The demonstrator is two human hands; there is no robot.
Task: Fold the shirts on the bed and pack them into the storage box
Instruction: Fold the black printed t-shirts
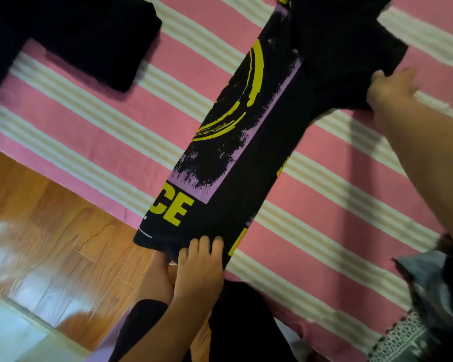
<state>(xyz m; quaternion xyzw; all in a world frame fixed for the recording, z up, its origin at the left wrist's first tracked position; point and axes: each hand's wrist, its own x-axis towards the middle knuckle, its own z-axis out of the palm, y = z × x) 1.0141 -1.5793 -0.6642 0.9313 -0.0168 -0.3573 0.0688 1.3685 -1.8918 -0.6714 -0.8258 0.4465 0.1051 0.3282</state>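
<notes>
A black shirt (249, 142) with a purple and yellow print lies folded lengthwise into a long strip across the striped bed (94, 126). My left hand (199, 267) grips its bottom hem at the bed's near edge, fingers on top of the cloth. My right hand (392, 87) holds the edge of the sleeve that sticks out to the right near the shirt's top. A folded black shirt (89, 40) lies at the upper left of the bed. No storage box is in view.
The bed sheet is pink with white and beige stripes. Wooden floor (45, 231) shows at the lower left beside the bed. A dark grey garment or bag (434, 283) lies at the right edge, with white lace (400, 338) below it.
</notes>
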